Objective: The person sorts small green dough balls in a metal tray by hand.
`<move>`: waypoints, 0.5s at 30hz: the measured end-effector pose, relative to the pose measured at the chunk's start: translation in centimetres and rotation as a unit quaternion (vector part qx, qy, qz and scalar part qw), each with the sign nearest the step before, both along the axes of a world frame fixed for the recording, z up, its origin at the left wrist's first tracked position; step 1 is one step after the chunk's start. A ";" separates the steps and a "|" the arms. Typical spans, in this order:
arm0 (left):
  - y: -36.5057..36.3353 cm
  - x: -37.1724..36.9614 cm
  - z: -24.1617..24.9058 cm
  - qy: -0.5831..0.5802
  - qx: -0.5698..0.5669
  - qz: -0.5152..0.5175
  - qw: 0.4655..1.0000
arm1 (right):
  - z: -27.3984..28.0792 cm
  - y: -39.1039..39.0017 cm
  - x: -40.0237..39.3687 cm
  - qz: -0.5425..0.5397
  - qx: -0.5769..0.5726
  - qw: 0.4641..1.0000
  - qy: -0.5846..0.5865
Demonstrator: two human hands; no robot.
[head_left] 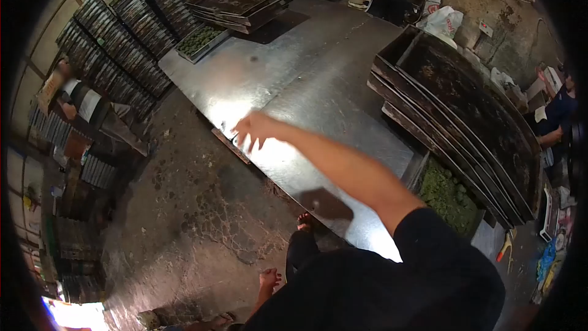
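My right hand [256, 130] reaches out over the near edge of a metal-topped table [318, 79], fingers spread and hanging down with nothing in them. A bright glare lies on the metal just under it. My left hand [269, 279] hangs low beside my body, over the concrete floor, with its fingers loosely bent apart and no object showing in it. Nearest to my right forearm is a tray of green, crumbly mass [450, 199], partly covered by a stack of dark trays [456, 98].
At the table's far end stand a tray of green balls [199, 43] and stacked dark trays [239, 1]. Tall tray stacks [116, 37] line the left wall. A person in a striped top [92, 107] is at left; others work at the back and right. An orange-handled tool [504, 249] lies at right.
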State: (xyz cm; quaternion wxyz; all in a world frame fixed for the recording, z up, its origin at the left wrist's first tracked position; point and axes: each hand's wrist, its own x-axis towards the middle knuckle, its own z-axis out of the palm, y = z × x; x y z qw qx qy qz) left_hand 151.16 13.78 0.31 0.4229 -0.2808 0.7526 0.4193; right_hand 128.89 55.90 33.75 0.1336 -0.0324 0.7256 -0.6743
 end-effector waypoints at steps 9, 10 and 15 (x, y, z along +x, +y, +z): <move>2.6 -0.1 0.8 -0.039 -0.082 -0.166 0.982 | -9.1 5.8 32.6 -0.243 0.221 0.944 -0.009; 2.9 -0.1 1.0 -0.012 -0.087 -0.194 0.977 | -9.8 8.5 35.7 -0.315 0.330 0.890 0.003; -5.1 -3.6 -9.5 -0.071 0.106 -0.260 0.957 | -15.7 17.1 48.3 -0.483 0.537 0.687 -0.084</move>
